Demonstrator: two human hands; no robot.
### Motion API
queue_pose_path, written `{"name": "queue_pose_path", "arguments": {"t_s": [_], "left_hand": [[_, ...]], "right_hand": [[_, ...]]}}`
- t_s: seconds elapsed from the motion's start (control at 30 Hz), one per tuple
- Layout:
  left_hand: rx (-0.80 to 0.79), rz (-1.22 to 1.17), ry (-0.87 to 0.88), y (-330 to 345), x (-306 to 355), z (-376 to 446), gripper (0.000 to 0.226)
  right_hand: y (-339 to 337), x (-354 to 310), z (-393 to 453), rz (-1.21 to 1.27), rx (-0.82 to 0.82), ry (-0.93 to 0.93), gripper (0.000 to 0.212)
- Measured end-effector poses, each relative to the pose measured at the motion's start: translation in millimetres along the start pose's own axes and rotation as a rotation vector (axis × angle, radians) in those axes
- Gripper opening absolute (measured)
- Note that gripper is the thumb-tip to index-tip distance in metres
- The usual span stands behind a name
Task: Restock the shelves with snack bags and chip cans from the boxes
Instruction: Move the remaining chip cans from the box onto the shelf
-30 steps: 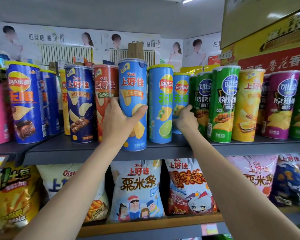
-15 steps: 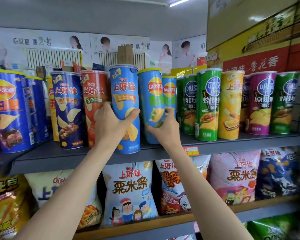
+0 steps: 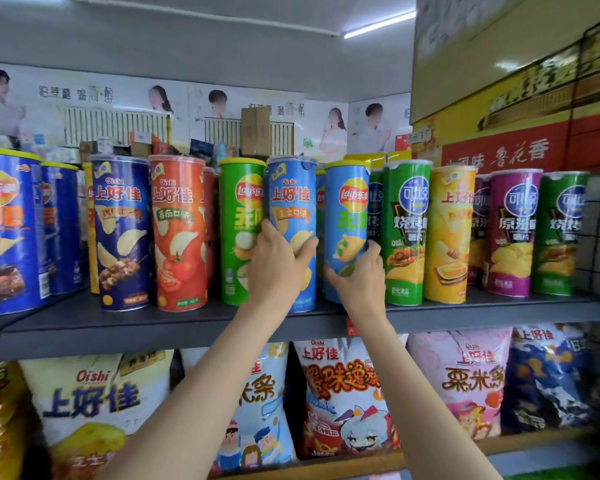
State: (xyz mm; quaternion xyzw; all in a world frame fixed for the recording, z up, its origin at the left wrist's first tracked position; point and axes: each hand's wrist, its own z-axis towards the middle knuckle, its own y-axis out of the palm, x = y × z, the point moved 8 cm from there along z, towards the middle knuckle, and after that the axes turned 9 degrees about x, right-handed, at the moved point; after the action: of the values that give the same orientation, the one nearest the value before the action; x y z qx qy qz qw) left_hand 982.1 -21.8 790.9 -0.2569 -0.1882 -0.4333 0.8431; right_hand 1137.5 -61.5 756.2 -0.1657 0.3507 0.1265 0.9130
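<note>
Two hands are working on the grey shelf [image 3: 84, 327] across the middle of the frame. The left hand [image 3: 278, 265] is wrapping its fingers and thumb round the light blue can [image 3: 291, 199], which is standing upright at the front edge, centre frame. The right hand [image 3: 359, 271] is curling round the lower part of the blue Lay's can [image 3: 347, 209] just to its right.

Judging from the tight row, the main risk is a knock-on tumble. The light blue can is sitting close to the lip of the shelf, so a careless release or a nudge from the wrist could be tipping it forward and off. The green Lay's can [image 3: 239, 216] is touching or nearly touching it on the left, and the green barbecue can [image 3: 407, 216] is crowding the right hand; sliding either held can sideways could be toppling these tall, narrow neighbours. The snack bags [image 3: 343, 396] in the lower part of the frame are lying right under any fall.

As for looks, the light blue can is a tall cardboard-like tube with a clear plastic lid, yellow chips printed on the side and red Oishi lettering near the top. It is looking undented and is probably light, smooth and a little slippery to hold.
</note>
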Motion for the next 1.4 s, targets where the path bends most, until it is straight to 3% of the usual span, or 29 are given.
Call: {"name": "queue_pose_path", "arguments": {"t_s": [0.13,0.3,0.67,0.73,0.8,0.87,0.97,1.03,1.17,1.4], "left_hand": [[-0.134,0.109,-0.007,10.7,-18.1,-21.3,0.065],[-0.19,0.179,-0.032,15.6,-19.3,-16.0,0.06],[-0.04,0.273,-0.023,20.5,-13.7,-29.8,0.066],[0.1,0.301,0.128,10.8,-1.2,-38.5,0.068],[0.236,0.241,0.275,6.9,18.1,-47.4,0.064],[0.189,0.16,0.333,17.6,36.8,-57.7,0.059],[-0.028,0.097,0.167,43.5,43.9,-63.1,0.066],[-0.094,0.252,0.135,57.7,43.9,-64.0,0.08],[-0.048,0.532,0.116,68.0,41.8,-59.3,0.109],[-0.011,0.486,0.087,75.3,44.1,-60.8,0.094]], "right_hand": [[1.8,5.1,-8.2,-0.112,-0.096,-0.045,0.092],[1.4,6.1,-9.9,-0.154,-0.098,-0.059,0.089],[-5.1,3.2,-18.5,-0.182,-0.063,-0.107,0.084],[-30.5,-1.5,-20.0,-0.08,0.077,-0.204,0.062],[-68.5,0.2,-16.5,-0.019,0.325,-0.284,0.04],[-89.6,20.6,-4.3,-0.031,0.409,-0.207,0.04],[-75.4,50.1,6.6,-0.129,0.187,-0.089,0.063],[-66.4,58.0,4.3,-0.182,0.109,-0.078,0.072],[-62.9,59.3,6.4,-0.176,0.106,-0.038,0.076],[-49.6,57.9,11.0,-0.245,0.069,0.018,0.081]]}}
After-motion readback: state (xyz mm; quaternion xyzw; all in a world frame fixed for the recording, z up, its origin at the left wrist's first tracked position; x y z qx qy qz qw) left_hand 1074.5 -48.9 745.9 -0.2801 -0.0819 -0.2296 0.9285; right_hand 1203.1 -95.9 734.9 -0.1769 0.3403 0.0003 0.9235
